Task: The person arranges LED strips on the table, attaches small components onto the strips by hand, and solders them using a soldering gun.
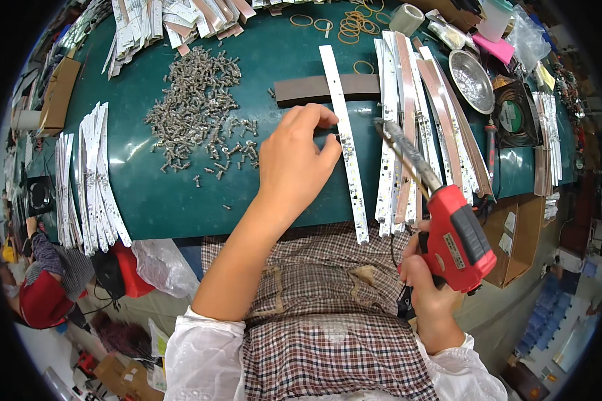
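A narrow white LED circuit strip (348, 160) lies lengthwise before me, its upper part across a dark grey bar (304, 91). My left hand (294, 157) is at the strip's left edge, index finger and thumb curved and apart, with no object visible between them; whether the tips touch the strip I cannot tell. My right hand (431, 294) is wrapped around a red and black soldering gun (456, 237). The gun's metal barrel points up and left over a stack of white and copper-coloured strips (405, 134), right of the single strip.
A heap of small metal connectors (194, 100) spreads left of my left hand on the green table (174, 217). More strip bundles (97, 177) lie at the far left. Rubber bands (354, 28), a tape roll (406, 19), a metal dish (471, 80) and a screwdriver (491, 150) lie beyond.
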`<state>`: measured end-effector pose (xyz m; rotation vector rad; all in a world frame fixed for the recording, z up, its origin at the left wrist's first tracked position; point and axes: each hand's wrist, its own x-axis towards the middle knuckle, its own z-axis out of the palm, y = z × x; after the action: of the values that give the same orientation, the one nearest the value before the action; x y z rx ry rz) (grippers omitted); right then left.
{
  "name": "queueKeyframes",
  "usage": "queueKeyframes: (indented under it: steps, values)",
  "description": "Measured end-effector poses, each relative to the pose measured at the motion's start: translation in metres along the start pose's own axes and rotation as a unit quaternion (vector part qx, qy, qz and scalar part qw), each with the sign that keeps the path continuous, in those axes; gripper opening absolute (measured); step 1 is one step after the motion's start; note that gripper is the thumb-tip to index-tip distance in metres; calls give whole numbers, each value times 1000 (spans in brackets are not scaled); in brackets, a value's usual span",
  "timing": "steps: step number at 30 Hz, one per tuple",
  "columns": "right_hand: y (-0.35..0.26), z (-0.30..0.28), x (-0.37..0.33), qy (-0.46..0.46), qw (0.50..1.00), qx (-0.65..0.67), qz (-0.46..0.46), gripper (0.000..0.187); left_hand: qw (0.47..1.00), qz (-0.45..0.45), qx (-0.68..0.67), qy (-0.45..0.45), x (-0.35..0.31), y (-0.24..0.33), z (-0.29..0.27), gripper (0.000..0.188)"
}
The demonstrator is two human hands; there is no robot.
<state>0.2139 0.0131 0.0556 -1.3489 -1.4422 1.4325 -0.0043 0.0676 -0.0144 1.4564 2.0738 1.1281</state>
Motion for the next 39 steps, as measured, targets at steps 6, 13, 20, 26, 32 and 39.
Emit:
queueKeyframes:
  steps: [6,13,20,26,32,39]
  values:
    - [23,0,3,-6,999,-52,6,20,999,9,-45,-30,-1,-4,2,20]
    - [25,1,6,-22,995,-87,48,18,998,17,-54,-10,0,-9,5,18]
    - [25,4,8,-21,995,-61,72,16,998,24,-57,3,0,-11,7,18]
    - [31,7,8,-2,997,-67,45,16,998,28,-58,10,-1,-12,7,18]
    - [32,5,9,-11,995,-74,63,16,998,35,-47,18,-1,-14,10,18]
    - [31,4,12,-27,994,-74,70,17,998,41,-38,28,-2,-14,12,17]
